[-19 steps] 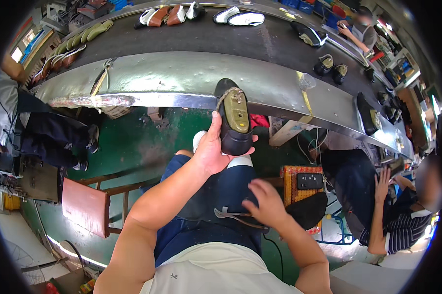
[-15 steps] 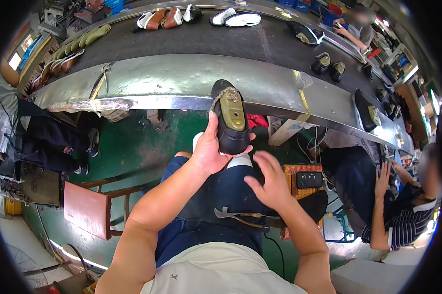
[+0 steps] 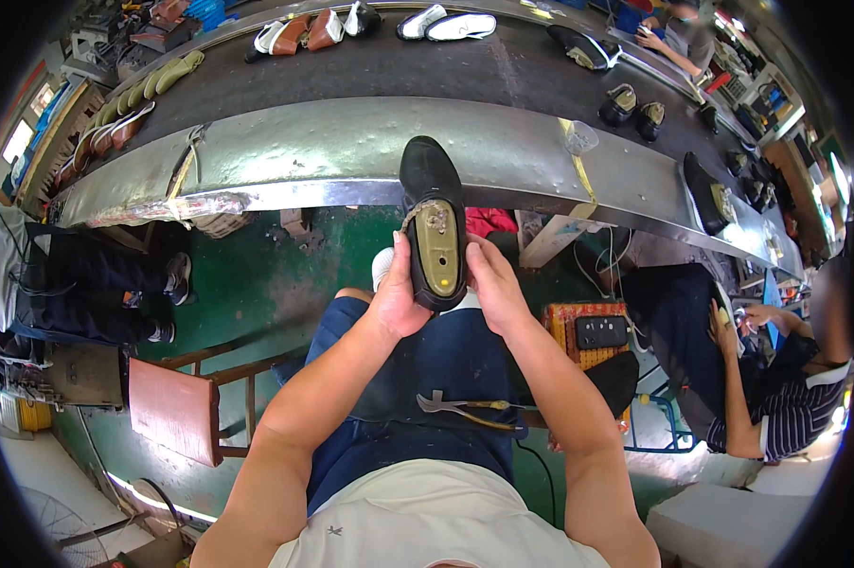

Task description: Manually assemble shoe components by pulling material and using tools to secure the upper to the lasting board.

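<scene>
Overall, findings run from the largest item to the smallest.

Conveyor: long dark belt with a dented grey metal front rail [image 3: 332, 156], curving across the top of the view; loose shoes lie on the belt, well apart from the work.

Neighbour: another person in a striped shirt [image 3: 787, 398] sits at the right, hands busy on their own piece.

Stool: wooden stool with a reddish seat [image 3: 176, 407], at the person's left, untouched.

Workpiece: black leather shoe on a last, sole side up, with a tan insole board [image 3: 435, 237]; held above the lap, toe towards the conveyor rail.

Left hand: left hand [image 3: 399, 298] is wrapped around the heel end, thumb against the shoe's side.

Right hand: right hand [image 3: 493, 289] clasps the opposite side, fingers along the edge.

Tool: metal lasting pincers with a yellowish handle [image 3: 465, 409], lying across the dark apron on the lap, touched by neither hand.

Advice: keep both palms snug at the heel so the sole stays level; judged best to steady the shoe one-handed before freeing the other.
</scene>
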The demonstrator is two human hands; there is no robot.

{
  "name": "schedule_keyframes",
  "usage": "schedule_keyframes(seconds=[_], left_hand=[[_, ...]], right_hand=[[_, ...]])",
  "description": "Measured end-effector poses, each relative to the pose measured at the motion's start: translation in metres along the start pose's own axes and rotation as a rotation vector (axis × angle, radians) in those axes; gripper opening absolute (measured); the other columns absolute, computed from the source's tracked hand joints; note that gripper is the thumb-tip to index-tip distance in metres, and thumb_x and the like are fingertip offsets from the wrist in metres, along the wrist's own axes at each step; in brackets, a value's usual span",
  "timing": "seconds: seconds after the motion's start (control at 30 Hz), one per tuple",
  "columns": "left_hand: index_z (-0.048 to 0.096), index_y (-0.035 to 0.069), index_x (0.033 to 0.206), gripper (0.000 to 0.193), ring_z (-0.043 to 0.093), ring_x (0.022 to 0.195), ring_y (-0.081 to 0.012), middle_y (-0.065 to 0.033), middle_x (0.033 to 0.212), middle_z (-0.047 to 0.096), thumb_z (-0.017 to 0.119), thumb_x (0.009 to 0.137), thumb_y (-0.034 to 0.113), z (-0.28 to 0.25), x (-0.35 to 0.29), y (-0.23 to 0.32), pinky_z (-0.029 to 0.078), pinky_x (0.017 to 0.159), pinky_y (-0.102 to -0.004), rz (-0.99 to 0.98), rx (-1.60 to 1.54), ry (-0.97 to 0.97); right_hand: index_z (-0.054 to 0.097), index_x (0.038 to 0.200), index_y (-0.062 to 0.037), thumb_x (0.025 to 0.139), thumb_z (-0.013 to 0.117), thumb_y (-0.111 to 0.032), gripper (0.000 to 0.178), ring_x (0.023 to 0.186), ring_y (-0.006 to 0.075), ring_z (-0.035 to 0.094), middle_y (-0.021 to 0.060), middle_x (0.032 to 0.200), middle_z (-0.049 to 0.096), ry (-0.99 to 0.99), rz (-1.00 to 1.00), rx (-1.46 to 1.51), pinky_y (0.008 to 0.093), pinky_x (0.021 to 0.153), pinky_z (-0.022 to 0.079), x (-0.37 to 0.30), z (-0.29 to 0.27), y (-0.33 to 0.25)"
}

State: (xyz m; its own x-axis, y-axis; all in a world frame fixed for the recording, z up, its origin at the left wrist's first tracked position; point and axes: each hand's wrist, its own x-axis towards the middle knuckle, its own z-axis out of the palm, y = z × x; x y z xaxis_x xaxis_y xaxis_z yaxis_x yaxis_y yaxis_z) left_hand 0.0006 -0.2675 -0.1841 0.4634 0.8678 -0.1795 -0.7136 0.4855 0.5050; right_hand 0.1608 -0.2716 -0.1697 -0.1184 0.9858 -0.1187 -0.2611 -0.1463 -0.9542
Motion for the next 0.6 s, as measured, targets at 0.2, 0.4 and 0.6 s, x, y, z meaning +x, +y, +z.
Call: schedule_keyframes(seconds=[0.2,0.4,0.6], left_hand=[[0.04,0.021,0.154,0.078,0.05,0.138,-0.0271,-0.0068,0.151,0.049,0.031,0.098,0.075,-0.01,0.004,-0.004,0.041,0.115,-0.0481,0.027,0.027,-0.006],[0.037,0.015,0.155,0.079,0.047,0.14,-0.0257,-0.0086,0.154,0.047,0.03,0.1,0.071,-0.009,-0.006,-0.009,0.04,0.116,-0.0462,0.096,0.185,0.09],[-0.003,0.008,0.164,0.07,0.027,0.152,-0.0243,-0.018,0.165,0.023,0.016,0.111,0.05,0.032,-0.068,-0.007,0.026,0.122,-0.037,0.544,0.762,0.074]], right_hand=[[0.048,0.141,0.0044,0.108,0.05,-0.042,0.057,0.119,0.0166,0.057,0.0134,0.13,0.059,-0.014,-0.023,-0.066,0.0313,0.1,0.047,0.008,0.001,0.004],[0.004,0.162,-0.0004,0.11,0.039,-0.048,0.079,0.141,0.025,0.043,0.0204,0.158,0.036,-0.062,-0.153,-0.112,0.0338,0.117,0.034,0.032,0.012,0.016],[0.008,0.161,0.0023,0.108,0.031,-0.057,0.083,0.153,0.0272,0.017,0.0217,0.165,0.02,-0.185,-0.181,-0.09,0.0391,0.124,0.018,-0.03,0.029,0.003]])
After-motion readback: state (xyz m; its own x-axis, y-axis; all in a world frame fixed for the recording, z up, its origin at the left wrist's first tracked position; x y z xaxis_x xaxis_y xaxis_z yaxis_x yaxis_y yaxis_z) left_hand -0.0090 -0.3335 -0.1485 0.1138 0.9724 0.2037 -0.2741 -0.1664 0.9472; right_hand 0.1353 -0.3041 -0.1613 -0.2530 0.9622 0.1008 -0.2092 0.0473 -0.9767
